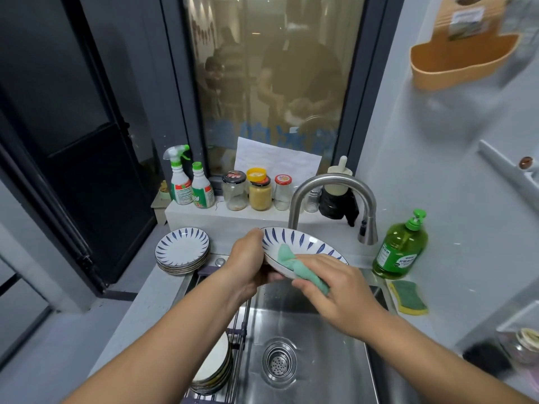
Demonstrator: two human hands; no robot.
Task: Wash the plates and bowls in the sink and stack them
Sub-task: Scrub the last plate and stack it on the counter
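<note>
While the left hand grips the left rim of a white plate with blue leaf marks, thumb over the edge and fingers curled under, the right hand holds a green cloth bunched in its fingers and presses it on the plate's inner face. Plate is tilted and held in the air over the far end of the steel sink, just near of the tap.

Stack of same-pattern plates sits face up on the worktop, far left of the sink. Second plate stack lies on a wire rack along the sink's left side, near end; can't tell its pattern.

Right of the sink: green soap bottle upright, with a yellow-green sponge flat just near of it. Ledge behind the tap carries jars and two spray bottles at its left end.
</note>
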